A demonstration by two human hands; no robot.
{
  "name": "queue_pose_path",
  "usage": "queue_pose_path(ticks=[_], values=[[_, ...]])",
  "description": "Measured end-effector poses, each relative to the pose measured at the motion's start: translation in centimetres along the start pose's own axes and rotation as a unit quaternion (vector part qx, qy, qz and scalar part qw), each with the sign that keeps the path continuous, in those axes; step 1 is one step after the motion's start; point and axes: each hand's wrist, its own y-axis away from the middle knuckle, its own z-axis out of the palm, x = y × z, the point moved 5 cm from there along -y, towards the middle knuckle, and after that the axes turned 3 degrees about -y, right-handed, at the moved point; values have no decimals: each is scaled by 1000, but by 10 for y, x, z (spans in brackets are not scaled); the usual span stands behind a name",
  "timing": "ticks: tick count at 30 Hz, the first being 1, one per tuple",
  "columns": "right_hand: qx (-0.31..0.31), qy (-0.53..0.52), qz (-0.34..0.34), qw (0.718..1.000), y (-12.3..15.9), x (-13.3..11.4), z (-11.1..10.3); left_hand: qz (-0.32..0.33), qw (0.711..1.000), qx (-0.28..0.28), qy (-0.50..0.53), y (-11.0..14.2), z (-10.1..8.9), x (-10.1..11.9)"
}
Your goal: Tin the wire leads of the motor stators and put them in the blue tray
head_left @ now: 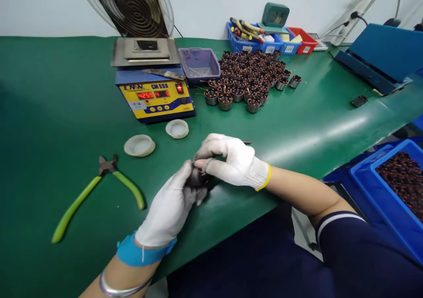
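Stator in left hand, axis sideways, copper end rightward

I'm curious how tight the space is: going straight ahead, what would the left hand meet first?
Probably the right hand, its fingers just beyond those of the left hand; depth there is unclear.

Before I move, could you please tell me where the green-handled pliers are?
The pliers lie on the left in the head view, nearest the larger dish and the left hand.
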Motion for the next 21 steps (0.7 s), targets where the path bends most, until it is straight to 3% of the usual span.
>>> queue_pose_path(ticks=[3, 5, 6, 10, 13, 15, 18, 19, 21], values=[[33, 148, -79, 985, -2, -20, -8, 34, 986, 45, 155, 4, 0, 19], [37, 184, -117, 975, -4, -41, -10, 69, 967, 110, 219, 6, -9, 28], [27, 179, -129, 975, -5, -50, -10, 56, 968, 121, 214, 5, -10, 27], [-24, 127, -168, 977, -7, -67, -4, -51, 995, 21, 77, 6, 1, 7], [-10, 125, -165, 978, -6, -61, -6, -46, 997, -33, 51, 9, 6, 4], [7, 145, -153, 977, -6, -59, -10, -16, 994, -28, 100, 8, 2, 12], [21, 152, -156, 976, -5, -64, -14, 65, 978, 48, 193, 1, -15, 26], [21, 150, -154, 976, -5, -65, -14, 62, 976, 58, 199, -2, -17, 26], [23, 145, -147, 978, -5, -64, -14, -15, 987, -4, 162, -5, -10, 17]])
